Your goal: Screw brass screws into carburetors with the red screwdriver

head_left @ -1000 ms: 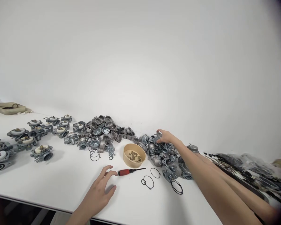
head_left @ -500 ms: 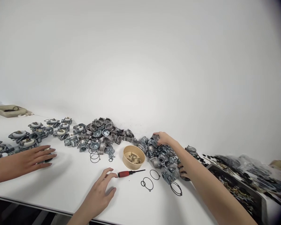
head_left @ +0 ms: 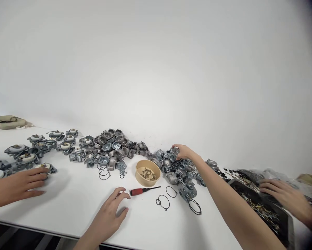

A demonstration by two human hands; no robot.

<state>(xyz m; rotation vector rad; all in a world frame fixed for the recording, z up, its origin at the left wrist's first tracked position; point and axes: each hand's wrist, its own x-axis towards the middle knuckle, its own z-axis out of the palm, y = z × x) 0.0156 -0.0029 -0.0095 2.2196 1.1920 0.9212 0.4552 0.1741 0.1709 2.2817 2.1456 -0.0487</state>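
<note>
My left hand (head_left: pixel 110 213) rests over the white table with its fingers curved and apart, holding nothing. Just beyond its fingertips lies a red and black screwdriver (head_left: pixel 137 191), its shaft pointing right. My right hand (head_left: pixel 183 152) reaches to the back of a heap of grey metal carburetors (head_left: pixel 173 177), fingers and thumb closed around one carburetor (head_left: pixel 175 151) that is partly covered by the hand. Between the heaps stands a cream bowl (head_left: pixel 138 176) with small screws in it. Thin black gasket rings (head_left: pixel 168 202) lie in front of the right heap.
A second heap of metal bowls (head_left: pixel 114 142) stands at the back centre. Carburetors with white floats (head_left: pixel 28 157) spread across the left, by a co-worker's hand (head_left: pixel 28 184). Another person's hand (head_left: pixel 286 198) is above a dark tray (head_left: pixel 288 222) of small brass parts at right.
The co-worker's hand at left drew back left, uncovering a carburetor. At right, another person's hand moved from the heap's edge over to the parts tray. My hands have barely moved.
</note>
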